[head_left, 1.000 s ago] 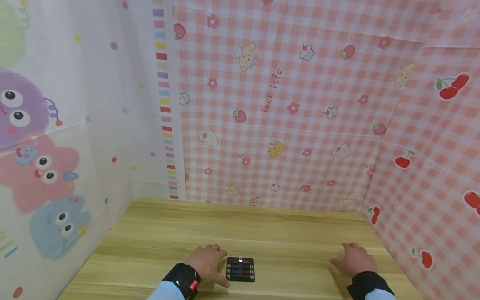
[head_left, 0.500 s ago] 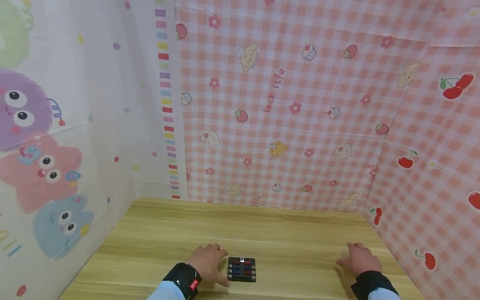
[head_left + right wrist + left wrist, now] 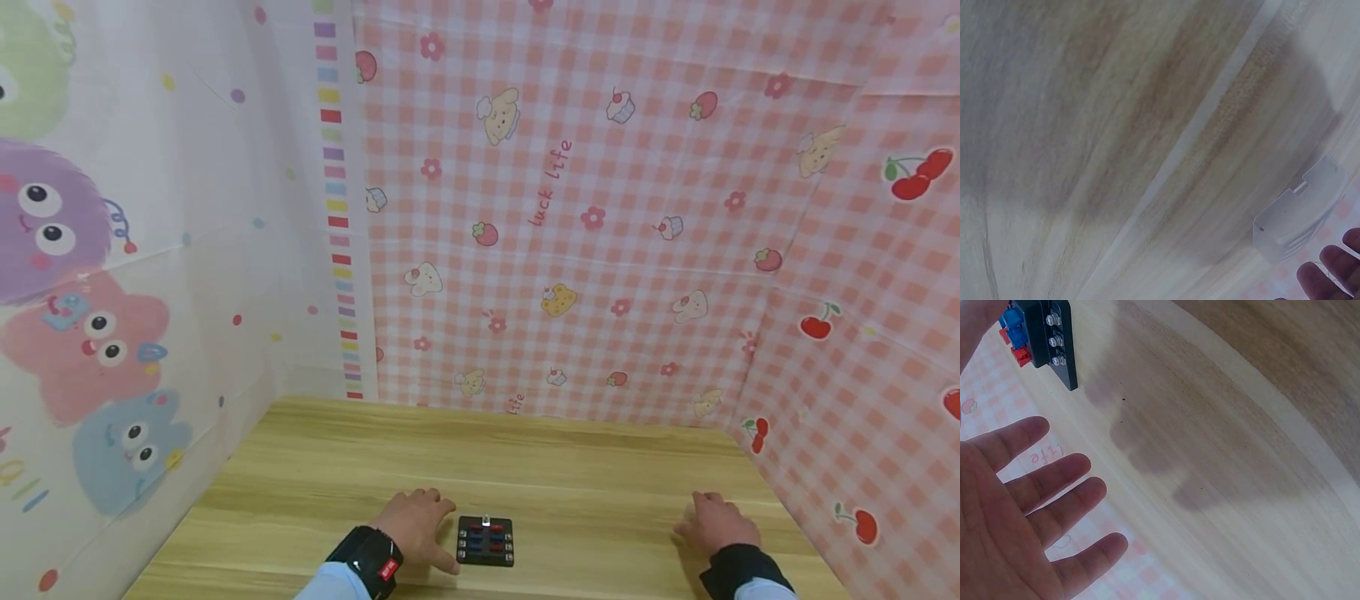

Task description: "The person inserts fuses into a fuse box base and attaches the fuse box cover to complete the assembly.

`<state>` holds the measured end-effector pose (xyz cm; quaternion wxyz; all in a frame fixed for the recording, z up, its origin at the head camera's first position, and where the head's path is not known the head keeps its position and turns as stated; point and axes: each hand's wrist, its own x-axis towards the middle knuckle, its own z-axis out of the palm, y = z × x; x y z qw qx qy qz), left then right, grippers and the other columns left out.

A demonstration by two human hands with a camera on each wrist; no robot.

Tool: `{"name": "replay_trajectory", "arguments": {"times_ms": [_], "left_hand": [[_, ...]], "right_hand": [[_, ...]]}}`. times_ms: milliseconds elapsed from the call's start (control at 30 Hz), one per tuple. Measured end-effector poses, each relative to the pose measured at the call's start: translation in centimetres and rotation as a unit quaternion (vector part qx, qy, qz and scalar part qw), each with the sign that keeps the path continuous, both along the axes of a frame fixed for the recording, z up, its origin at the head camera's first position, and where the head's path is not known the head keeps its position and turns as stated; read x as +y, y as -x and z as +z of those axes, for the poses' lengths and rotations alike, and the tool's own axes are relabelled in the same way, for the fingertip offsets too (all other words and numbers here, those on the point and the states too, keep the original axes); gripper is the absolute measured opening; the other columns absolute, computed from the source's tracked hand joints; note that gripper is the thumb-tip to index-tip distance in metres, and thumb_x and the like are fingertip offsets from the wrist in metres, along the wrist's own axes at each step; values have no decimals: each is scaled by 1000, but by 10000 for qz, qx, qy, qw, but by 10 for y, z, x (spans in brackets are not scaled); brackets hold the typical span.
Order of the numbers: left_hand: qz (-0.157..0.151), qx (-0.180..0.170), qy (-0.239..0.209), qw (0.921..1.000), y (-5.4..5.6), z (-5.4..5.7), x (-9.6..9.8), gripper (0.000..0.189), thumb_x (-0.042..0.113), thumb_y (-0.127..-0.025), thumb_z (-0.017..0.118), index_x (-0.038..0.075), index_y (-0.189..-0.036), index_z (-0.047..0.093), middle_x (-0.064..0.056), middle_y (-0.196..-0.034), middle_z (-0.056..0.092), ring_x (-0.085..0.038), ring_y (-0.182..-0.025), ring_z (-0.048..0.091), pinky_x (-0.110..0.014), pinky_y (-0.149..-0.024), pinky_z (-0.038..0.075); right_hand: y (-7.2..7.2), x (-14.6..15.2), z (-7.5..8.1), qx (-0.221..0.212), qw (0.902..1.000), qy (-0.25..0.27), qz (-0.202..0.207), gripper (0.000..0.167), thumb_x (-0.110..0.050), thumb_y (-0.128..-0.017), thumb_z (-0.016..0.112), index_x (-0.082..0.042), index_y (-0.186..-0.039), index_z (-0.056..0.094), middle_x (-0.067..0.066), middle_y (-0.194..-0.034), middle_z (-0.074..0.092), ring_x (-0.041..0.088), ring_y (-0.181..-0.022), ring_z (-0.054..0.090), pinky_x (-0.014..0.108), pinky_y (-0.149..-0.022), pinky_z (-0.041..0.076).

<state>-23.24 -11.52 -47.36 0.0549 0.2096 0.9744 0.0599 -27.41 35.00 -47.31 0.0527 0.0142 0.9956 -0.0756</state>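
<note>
A black fuse block (image 3: 485, 542) with red and blue blade fuses lies flat on the wooden table, small metal screws along its sides. My left hand (image 3: 416, 529) is just left of it, thumb tip close to its lower left corner. In the left wrist view the four fingers (image 3: 1066, 512) are spread and nearly straight, holding nothing. Farther right, my right hand (image 3: 720, 525) hovers low over the table with fingers loosely bent. A clear plastic cover (image 3: 1300, 212) appears beside its fingertips in the right wrist view, with a visible gap between; the thumb is hidden there.
The wooden table (image 3: 450, 450) runs back to a pink checked cloth (image 3: 570, 250) hung as a wall. A white cartoon cloth (image 3: 225, 250) closes the left side, and a cherry-printed cloth (image 3: 862, 400) stands close to my right hand.
The head view has drifted slightly, moving the scene a little rightward in it. My right hand has shifted slightly to the right. The left hand and fuse block stay about where they were.
</note>
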Motion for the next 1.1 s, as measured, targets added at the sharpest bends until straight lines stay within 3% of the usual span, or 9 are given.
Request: {"name": "replay_trajectory", "arguments": {"times_ms": [167, 367, 600, 900, 1100], "left_hand": [[-7, 54, 12, 10000, 0, -2, -1, 85, 69, -64, 79, 14, -127, 64, -7, -114, 63, -28, -106, 59, -51, -90, 47], [-19, 49, -24, 10000, 2, -5, -1, 84, 69, -64, 79, 14, -126, 64, -7, -114, 62, -28, -106, 59, -51, -91, 47], [-17, 37, -53, 10000, 3, -6, -1, 84, 68, -63, 79, 15, -126, 64, -6, -112, 62, -27, -104, 59, -51, -90, 47], [-59, 105, -75, 9999, 0, -4, 0, 83, 67, -64, 80, 14, -126, 64, -5, -111, 62, -27, -104, 59, -50, -89, 47], [-34, 67, -73, 9999, -1, -3, 0, 82, 66, -64, 80, 14, -126, 64, -6, -111, 62, -27, -105, 59, -50, -89, 47]], "right_hand": [[-1, 0, -2, -120, 9999, 48, 63, 74, -39, -83, 77, 15, -126, 52, 37, -122, 52, 53, -107, 53, 64, -88, 43], [-5, 3, -6, 69, 9992, -51, 383, 54, -36, -81, 79, 6, -110, 63, 25, -103, 62, 44, -92, 61, 62, -80, 48], [-7, 1, -3, 331, 9979, -187, 533, 22, -11, -85, 69, 4, -101, 65, 19, -91, 62, 39, -84, 62, 60, -76, 50], [-9, 1, -3, 479, 9966, -186, 638, 14, -10, -84, 71, 2, -85, 64, 13, -79, 60, 34, -74, 58, 56, -75, 49], [-9, 1, -5, 426, 9979, -148, 469, 16, -12, -84, 72, 3, -84, 66, 14, -78, 60, 35, -74, 57, 57, -76, 48]]}}
